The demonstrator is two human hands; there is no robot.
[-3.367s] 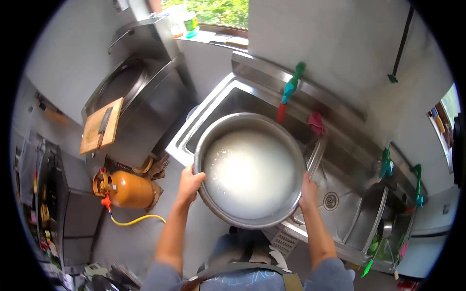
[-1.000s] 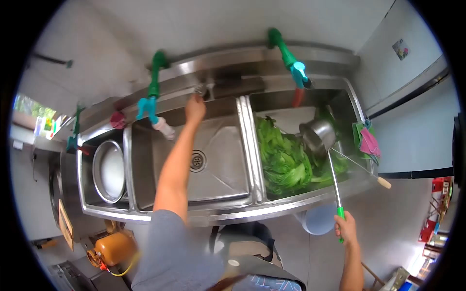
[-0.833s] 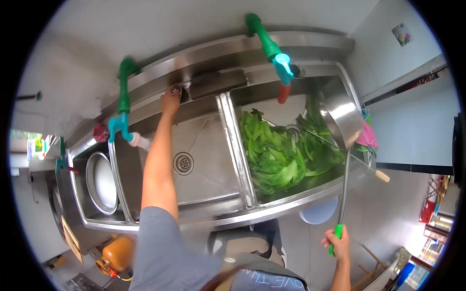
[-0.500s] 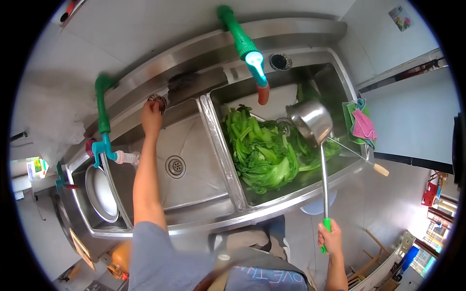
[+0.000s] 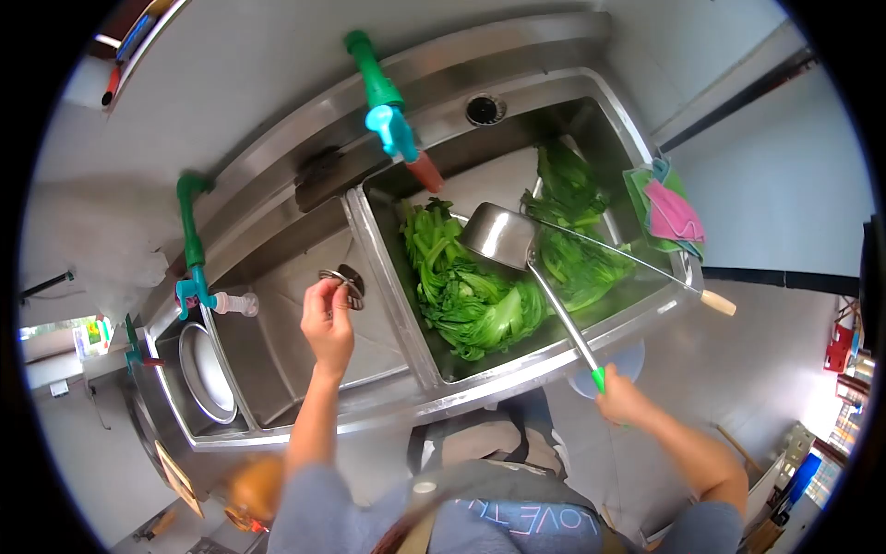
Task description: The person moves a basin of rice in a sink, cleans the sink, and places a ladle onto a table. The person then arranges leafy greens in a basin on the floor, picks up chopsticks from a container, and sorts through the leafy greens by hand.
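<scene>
While our right hand (image 5: 624,399) grips the ladle (image 5: 503,236), our left hand (image 5: 329,325) has lifted the pinched strainer (image 5: 353,287) free, mid-left.

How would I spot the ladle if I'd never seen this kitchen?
Start at the long steel sink, then its rightmost basin, where leafy greens lie. The ladle appears over them, gripped in the right hand. Its deep cup and green handle set it apart from the thin, wooden-handled rod nearby.

Word "LOVE" (image 5: 552,520) across the person's grey shirt (image 5: 461,537), neighbouring letters not clearly legible.
</scene>
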